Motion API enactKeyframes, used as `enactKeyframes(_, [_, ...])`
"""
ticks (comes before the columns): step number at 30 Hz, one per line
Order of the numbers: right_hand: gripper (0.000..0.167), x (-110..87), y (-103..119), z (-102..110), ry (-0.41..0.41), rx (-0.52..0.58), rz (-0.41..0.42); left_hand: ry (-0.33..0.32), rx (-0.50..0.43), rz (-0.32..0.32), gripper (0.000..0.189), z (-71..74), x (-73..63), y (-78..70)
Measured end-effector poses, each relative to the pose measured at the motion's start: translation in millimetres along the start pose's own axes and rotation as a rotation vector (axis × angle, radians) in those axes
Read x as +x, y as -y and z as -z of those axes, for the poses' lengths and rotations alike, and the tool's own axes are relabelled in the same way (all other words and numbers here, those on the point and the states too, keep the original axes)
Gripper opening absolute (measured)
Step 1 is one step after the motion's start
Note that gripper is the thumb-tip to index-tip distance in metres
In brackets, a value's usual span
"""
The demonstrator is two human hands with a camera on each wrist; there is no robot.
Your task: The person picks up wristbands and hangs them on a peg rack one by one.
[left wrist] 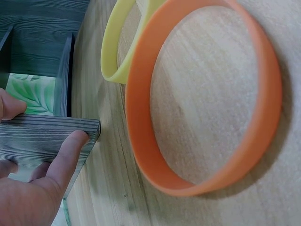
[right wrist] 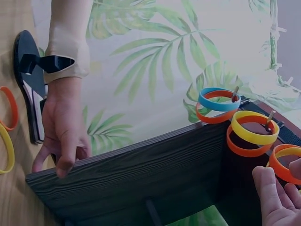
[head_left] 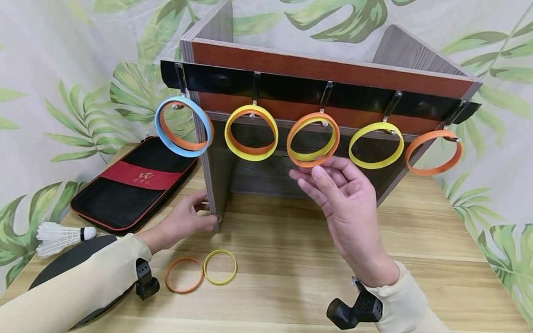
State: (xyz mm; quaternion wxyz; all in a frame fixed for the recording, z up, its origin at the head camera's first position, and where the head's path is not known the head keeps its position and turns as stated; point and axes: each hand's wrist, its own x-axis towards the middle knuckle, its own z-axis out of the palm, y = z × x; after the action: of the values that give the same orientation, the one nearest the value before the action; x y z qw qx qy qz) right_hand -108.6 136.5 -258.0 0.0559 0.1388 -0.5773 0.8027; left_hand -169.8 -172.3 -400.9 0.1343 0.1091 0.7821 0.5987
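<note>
My left hand [head_left: 185, 220] grips the lower edge of the left side panel of a grey wood-grain shelf unit [head_left: 223, 179]. With thumb and fingers, my right hand [head_left: 350, 208] pinches the bottom of an orange wristband [head_left: 289, 144] on the middle hook, where a yellow wristband [head_left: 311, 157] hangs behind it. Left of these hang a blue wristband [head_left: 159, 126] over an orange one, and a yellow wristband [head_left: 229, 136] over another orange one. Single yellow [head_left: 374, 165] and orange [head_left: 434, 171] wristbands hang on the right hooks. All hooks sit on a black strip [head_left: 291, 86].
A loose orange wristband [head_left: 184, 292] and a yellow one [head_left: 220, 283] lie on the wooden table [head_left: 279, 304]. To the left are a black-and-red case [head_left: 133, 201], a shuttlecock [head_left: 61, 235] and a dark paddle-like object [head_left: 69, 257], partly under the left sleeve.
</note>
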Motion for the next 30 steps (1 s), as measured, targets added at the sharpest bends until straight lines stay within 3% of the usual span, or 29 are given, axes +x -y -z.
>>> enactKeyframes(6, [0.014, -3.1, -15, -3, 0.061, -0.024, -0.052, -0.001, 0.006, 0.008, 0.073, 0.0, -1.2, -0.5])
enactKeyframes(11, [0.018, -3.6, -36, -7, 0.183, -0.100, -0.153, -0.002, 0.011, 0.003, 0.072, -0.1, -1.5, -1.0])
enactKeyframes(20, [0.022, 14.9, -98, -14, 0.525, -0.511, -0.264, -0.011, 0.024, 0.001, 0.070, 1.3, -1.4, -2.9])
enactKeyframes(26, [0.016, 21.7, -129, -15, 0.731, -0.790, -0.233, -0.006, 0.007, 0.000, 0.069, 0.2, -0.6, -1.2])
enactKeyframes(30, [0.016, 21.8, -145, -18, 0.837, -0.870, -0.179, -0.006, 0.001, -0.005, 0.069, -0.9, -0.7, -0.6])
